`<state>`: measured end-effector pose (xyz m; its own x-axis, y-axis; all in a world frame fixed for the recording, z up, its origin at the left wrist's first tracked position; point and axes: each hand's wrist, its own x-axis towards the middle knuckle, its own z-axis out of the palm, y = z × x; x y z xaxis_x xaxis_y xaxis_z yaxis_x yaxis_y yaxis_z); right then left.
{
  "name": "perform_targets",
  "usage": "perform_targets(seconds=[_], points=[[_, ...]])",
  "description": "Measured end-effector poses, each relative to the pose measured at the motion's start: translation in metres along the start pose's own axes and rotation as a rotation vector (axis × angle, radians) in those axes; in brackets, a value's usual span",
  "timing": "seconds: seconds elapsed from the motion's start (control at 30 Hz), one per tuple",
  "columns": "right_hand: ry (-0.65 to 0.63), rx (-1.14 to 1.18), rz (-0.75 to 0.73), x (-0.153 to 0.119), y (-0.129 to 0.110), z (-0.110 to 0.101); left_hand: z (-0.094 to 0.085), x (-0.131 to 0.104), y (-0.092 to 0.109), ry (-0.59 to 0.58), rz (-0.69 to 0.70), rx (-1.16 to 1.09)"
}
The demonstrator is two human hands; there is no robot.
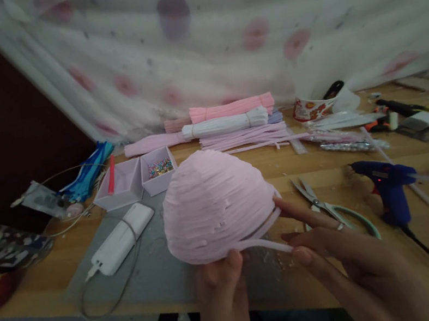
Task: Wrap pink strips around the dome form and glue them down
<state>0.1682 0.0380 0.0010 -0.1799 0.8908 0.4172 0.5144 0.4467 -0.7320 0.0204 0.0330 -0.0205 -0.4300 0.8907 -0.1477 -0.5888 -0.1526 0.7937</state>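
A pale pink dome [216,204], built up from rows of fuzzy pipe cleaners, is raised over the table's front part. My left hand [223,291] grips its lower rim from below, thumb pressed at the edge; the other fingers are partly hidden under it. One loose pink pipe cleaner [264,242] runs out from the rim by that thumb. Its free end is pinched between the thumb and a finger of my right hand [338,252], whose index finger touches the dome's right edge. Scissors [322,205] lie partly open just beyond the right hand.
A blue glue gun [391,184] with a lit red light stands at right. Bundled pipe cleaners [233,122] lie at the back. Two small boxes [119,185], one holding beads, and a white power bank [123,238] with a cable sit left, near a grey mat [165,280].
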Motion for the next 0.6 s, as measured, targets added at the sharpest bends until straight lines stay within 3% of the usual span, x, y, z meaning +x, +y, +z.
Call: perform_targets(seconds=[0.13,0.33,0.6], points=[[-0.049,-0.03,-0.006,0.005,-0.004,-0.005,-0.005,-0.003,0.011,0.059,-0.09,-0.185],[-0.028,-0.068,-0.006,0.005,-0.002,-0.005,0.004,-0.003,0.021,0.22,-0.202,-0.277],[-0.085,-0.095,-0.003,0.004,0.014,-0.01,0.001,0.01,0.008,0.129,-0.129,-0.168]])
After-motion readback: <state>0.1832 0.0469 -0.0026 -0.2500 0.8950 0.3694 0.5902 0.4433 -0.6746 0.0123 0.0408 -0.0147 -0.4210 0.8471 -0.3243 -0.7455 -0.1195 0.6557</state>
